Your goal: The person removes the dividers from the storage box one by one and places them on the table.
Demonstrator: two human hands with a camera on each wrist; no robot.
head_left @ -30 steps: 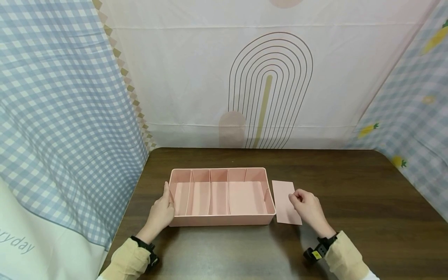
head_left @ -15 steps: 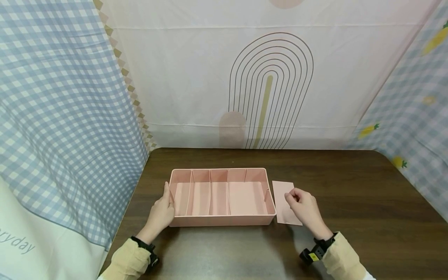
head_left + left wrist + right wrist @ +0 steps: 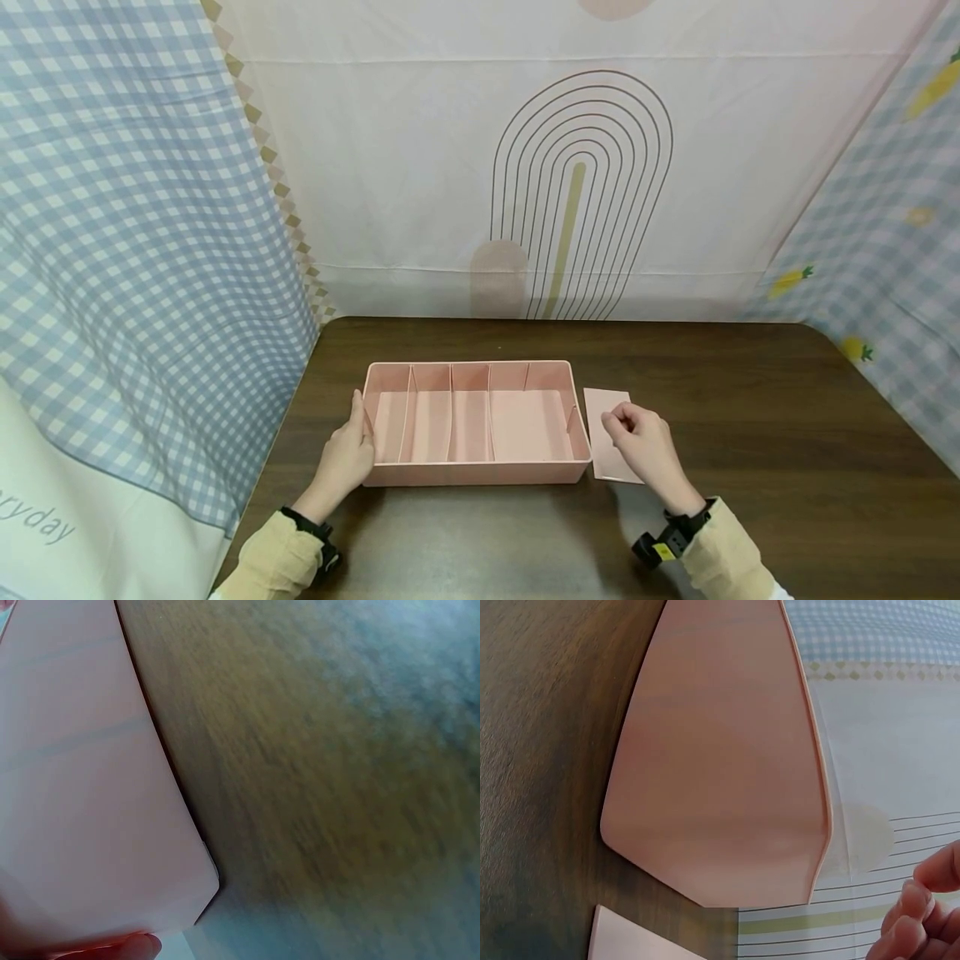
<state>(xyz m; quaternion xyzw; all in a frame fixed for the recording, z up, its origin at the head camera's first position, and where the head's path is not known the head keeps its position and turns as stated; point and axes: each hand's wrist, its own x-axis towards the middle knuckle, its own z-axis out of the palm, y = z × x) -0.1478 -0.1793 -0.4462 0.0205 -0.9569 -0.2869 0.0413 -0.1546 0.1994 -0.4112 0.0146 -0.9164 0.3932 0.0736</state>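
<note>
A pink drawer organizer box (image 3: 480, 473) with thin upright dividers (image 3: 452, 417) stands on the table. My left hand (image 3: 347, 450) rests against its left end, index finger straight along the wall; a fingertip (image 3: 142, 946) shows at the box's end in the left wrist view. Just right of the box lies a flat pink rectangular panel (image 3: 609, 462). Above this panel is my right hand (image 3: 643, 437), fingers curled and thumb near the index fingertip. In the right wrist view its fingers (image 3: 907, 937) show nothing between them.
The dark wooden table (image 3: 750, 417) extends right of the panel. A white patterned cloth (image 3: 390, 167) hangs behind it, with blue checked cloths (image 3: 150, 208) at both sides. Each wrist wears a black strap with a small camera (image 3: 660, 546).
My right hand has shifted a little to the left over the panel, toward the box. The left hand, the box and the panel stay in place.
</note>
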